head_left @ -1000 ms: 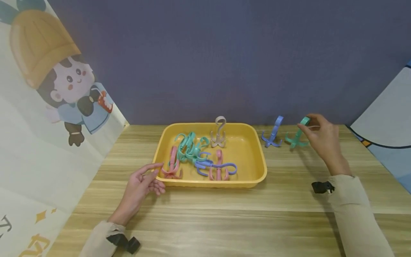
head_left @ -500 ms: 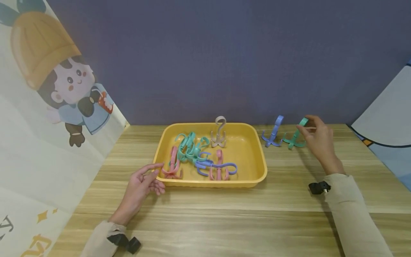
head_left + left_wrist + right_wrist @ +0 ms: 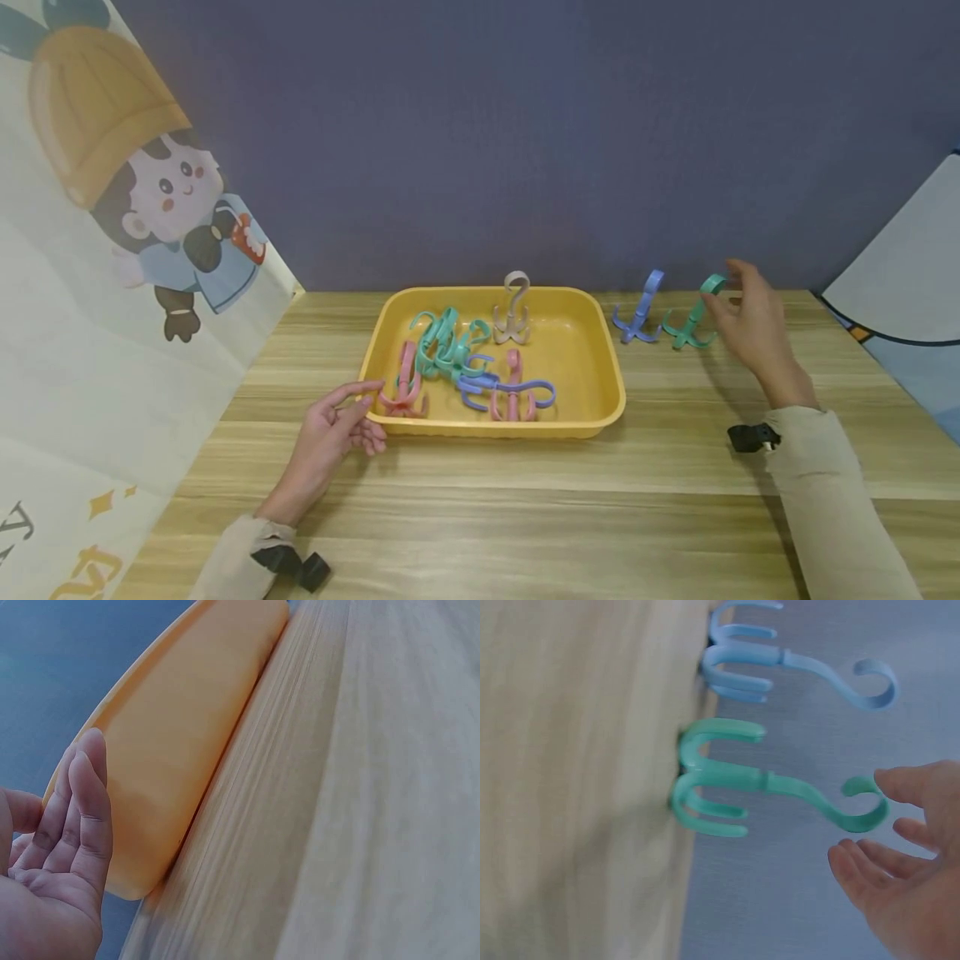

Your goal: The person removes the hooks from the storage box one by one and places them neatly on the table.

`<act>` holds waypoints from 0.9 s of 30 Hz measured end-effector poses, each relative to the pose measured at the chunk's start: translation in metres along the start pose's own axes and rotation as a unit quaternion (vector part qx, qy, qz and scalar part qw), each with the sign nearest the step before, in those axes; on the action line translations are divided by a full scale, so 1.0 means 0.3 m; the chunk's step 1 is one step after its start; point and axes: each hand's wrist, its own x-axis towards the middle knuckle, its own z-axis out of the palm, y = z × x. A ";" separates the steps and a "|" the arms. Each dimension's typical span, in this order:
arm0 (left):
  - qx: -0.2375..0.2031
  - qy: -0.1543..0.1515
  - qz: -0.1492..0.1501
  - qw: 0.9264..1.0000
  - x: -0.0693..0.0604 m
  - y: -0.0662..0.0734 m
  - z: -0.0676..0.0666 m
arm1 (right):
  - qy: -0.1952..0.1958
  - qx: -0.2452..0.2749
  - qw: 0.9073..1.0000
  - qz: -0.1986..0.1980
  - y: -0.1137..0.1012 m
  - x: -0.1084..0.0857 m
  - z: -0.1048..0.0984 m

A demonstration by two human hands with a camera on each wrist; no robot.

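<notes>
In the head view my left hand [image 3: 330,437] touches the front left corner of a yellow plastic tray [image 3: 517,427]; in the left wrist view its loosely extended fingers lie along the tray's outer wall [image 3: 172,735]. My right hand [image 3: 757,325] is at the right, its fingers spread around the top curl of a green multi-prong hook [image 3: 693,321]. In the right wrist view the thumb is close to that green hook [image 3: 731,776], and the other fingers are apart from it. The green hook stands upright on its prongs beside a standing blue hook [image 3: 641,308].
Inside the tray lie several green hooks [image 3: 446,350], a blue hook [image 3: 480,383] and pink hooks [image 3: 405,383]. A beige hook [image 3: 512,308] stands upright at the tray's back. Behind the wooden table [image 3: 525,517] rises a dark blue panel [image 3: 525,150].
My right hand first shifts the green hook slightly left, closer to the blue one, then lets go and spreads its fingers. The left hand and tray stay in place.
</notes>
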 end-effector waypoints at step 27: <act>0.011 0.001 0.007 1.000 0.000 0.001 0.001 | -0.017 -0.003 0.978 -0.208 -0.433 -0.065 0.027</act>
